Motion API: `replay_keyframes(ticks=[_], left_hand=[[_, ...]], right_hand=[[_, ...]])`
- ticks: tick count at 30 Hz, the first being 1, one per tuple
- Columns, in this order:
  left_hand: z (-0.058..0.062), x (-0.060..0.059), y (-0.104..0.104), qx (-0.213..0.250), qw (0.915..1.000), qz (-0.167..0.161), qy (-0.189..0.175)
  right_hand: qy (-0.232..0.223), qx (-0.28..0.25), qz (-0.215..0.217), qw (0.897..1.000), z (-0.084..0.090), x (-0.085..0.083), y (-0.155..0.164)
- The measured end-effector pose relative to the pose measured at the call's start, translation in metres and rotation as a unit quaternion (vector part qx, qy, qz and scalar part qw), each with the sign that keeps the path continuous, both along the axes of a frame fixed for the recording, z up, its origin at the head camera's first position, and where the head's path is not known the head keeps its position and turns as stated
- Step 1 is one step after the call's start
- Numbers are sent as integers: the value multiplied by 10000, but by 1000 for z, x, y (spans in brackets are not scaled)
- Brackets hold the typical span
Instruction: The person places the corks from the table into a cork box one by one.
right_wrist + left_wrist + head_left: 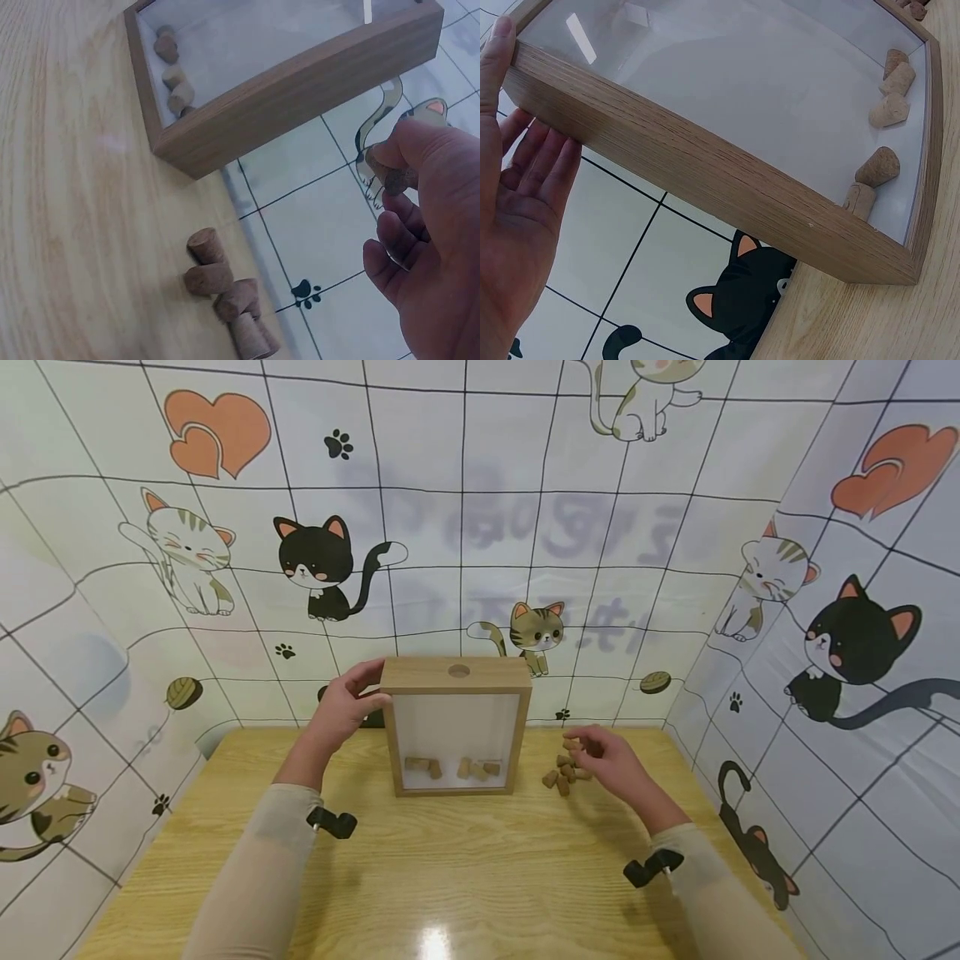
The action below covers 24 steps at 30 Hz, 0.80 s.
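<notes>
Here, at the left, the left hand [345, 703] holds the upper left corner of the wooden frame box [455, 727]. In the left wrist view the thumb lies along the front edge of this corner and the straight fingers [538, 154] touch the left side of the box from behind, so the hand is rather flat and not closed around it. The box stands upright on the wooden table [420, 868], near the far edge and about in the middle between the left and right edges. Its front is a clear pane, and its top side has a round hole [458, 671]. Inside, on the bottom, lie several corks [452, 768], some to the left and some to the right.

To the right of the box, a small pile of loose corks [564, 773] lies on the table, near the far right corner. In the right wrist view these corks [229, 289] lie close together, touching each other, just beside the far edge of the table.

At the right, the right hand [609, 762] is above this pile, a little lifted from the table. Its thumb and first finger pinch one cork [391, 178], and the other fingers are curled under it. The hand with this cork is apart from the box and lower than its top.
</notes>
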<state>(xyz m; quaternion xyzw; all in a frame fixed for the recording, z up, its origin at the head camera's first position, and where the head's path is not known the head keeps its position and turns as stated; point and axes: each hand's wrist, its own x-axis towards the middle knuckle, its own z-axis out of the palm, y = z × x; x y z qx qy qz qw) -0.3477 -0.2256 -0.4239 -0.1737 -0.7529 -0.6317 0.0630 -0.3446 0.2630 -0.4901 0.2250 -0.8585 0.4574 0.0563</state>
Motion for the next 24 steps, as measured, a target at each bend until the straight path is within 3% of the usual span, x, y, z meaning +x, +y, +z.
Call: replay_keyframes(ticks=[16,24], left_hand=[[-2,-1,-1,63,9999,-15,-114],[-2,-2,0,136,9999,-53,-27]], right_hand=[[514,251,229,9981,57,-10,-17],[745,307,121,9967,82,-13,-23]])
